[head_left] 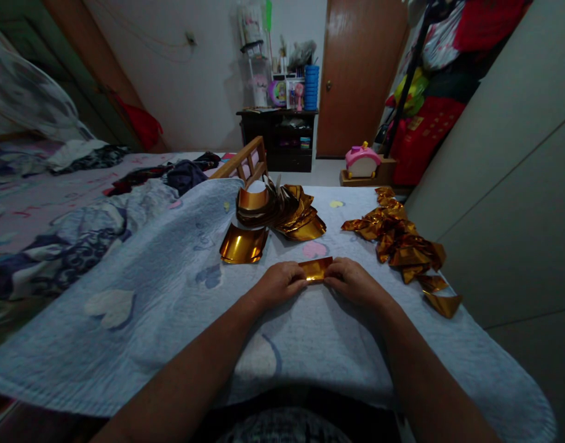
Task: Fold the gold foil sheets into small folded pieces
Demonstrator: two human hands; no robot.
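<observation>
Between my two hands is a folded strip of shiny gold foil paper (pixel 316 269), just above or on the blue cloth. My left hand (pixel 282 283) pinches its left end, thumb toward me. At the right end my right hand (pixel 349 278) grips it in the same way. Beyond my left hand lie a few flat gold foil sheets (pixel 244 243), slightly curled. Behind them sits a larger stack of gold foil sheets (pixel 305 221), fanned and bent. On the right is a heap of folded gold foil pieces (pixel 402 240).
A light blue cloth with heart patterns (pixel 181 326) covers the table. To the left is a bed with rumpled bedding (pixel 93 221). A wooden rail (pixel 243 163) stands at the far edge. Beyond are a dark cabinet (pixel 292 144) and a pink toy (pixel 362 162). A pale cupboard (pixel 508 184) borders the right.
</observation>
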